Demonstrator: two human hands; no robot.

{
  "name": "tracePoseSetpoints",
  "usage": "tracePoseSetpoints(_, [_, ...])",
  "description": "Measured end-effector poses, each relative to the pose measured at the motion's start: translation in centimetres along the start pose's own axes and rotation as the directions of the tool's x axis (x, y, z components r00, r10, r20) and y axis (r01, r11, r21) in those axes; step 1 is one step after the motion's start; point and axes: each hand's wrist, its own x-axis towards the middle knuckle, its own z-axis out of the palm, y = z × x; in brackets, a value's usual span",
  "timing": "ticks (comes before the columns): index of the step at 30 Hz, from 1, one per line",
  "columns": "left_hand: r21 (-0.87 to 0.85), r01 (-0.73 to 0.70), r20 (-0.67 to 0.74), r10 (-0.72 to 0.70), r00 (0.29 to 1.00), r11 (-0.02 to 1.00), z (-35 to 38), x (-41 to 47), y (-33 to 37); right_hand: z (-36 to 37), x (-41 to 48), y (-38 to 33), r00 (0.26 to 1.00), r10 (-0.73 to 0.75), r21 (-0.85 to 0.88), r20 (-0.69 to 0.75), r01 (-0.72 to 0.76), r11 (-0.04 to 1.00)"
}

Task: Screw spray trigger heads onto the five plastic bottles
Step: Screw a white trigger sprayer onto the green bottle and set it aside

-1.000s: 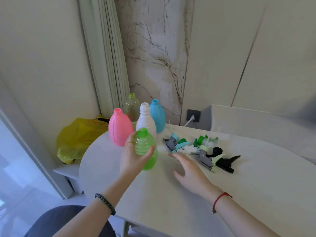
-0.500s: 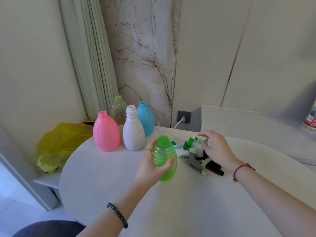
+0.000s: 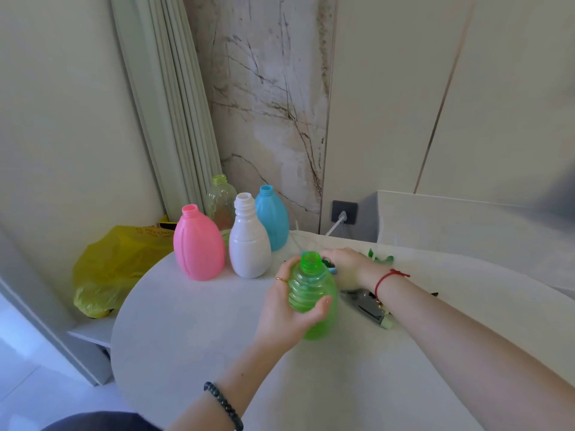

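Bottles are standing uncapped at the far left of the round white table (image 3: 193, 331): a pink bottle (image 3: 199, 244) leftmost, a clear yellowish bottle (image 3: 221, 200) sitting behind it, a white bottle (image 3: 249, 244) just beside the pink one, and a blue bottle (image 3: 272, 217) peeking out behind the white. Nearer the middle, the left hand (image 3: 286, 309) is wrapping its fingers and thumb firmly around a green bottle (image 3: 314, 293), which is standing upright with its threaded neck open. Just beyond it, the right hand (image 3: 345, 264) is lying palm-down over the pile of spray trigger heads (image 3: 370, 307); whether it is gripping one cannot be told, since the green bottle is hiding its fingertips. One grey head is lying beside the right wrist.
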Motion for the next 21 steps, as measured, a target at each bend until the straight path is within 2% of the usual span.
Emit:
tracePoseSetpoints(3, [0.013, -0.007, -0.001, 0.007, 1.000, 1.000, -0.1, 0.0, 0.0, 0.4, 0.0, -0.1, 1.000, -0.018, 0.058, 0.016, 0.017, 0.998])
tracePoseSetpoints(9, [0.002, -0.003, -0.003, 0.003, 1.000, 1.000, 0.0, -0.1, -0.1, 0.0, -0.3, 0.1, 0.996, -0.028, 0.145, -0.083, 0.040, 0.989])
tracePoseSetpoints(13, [0.009, -0.003, 0.002, 0.003, 1.000, 1.000, -0.1, -0.1, -0.1, -0.6, -0.4, -0.5, 0.999, -0.032, 0.174, -0.004, 0.032, 0.984])
tracePoseSetpoints(17, [0.014, -0.013, -0.005, 0.013, 1.000, 1.000, -0.1, -0.2, 0.1, -0.5, -1.2, -0.3, 0.991, -0.056, 0.126, 0.124, 0.040, 0.991])
tracePoseSetpoints(21, [0.006, -0.026, 0.002, 0.026, 1.000, 1.000, -0.3, -0.3, 0.1, -0.2, -2.0, 0.6, 0.990, -0.095, 0.035, 0.107, 0.092, 0.995])
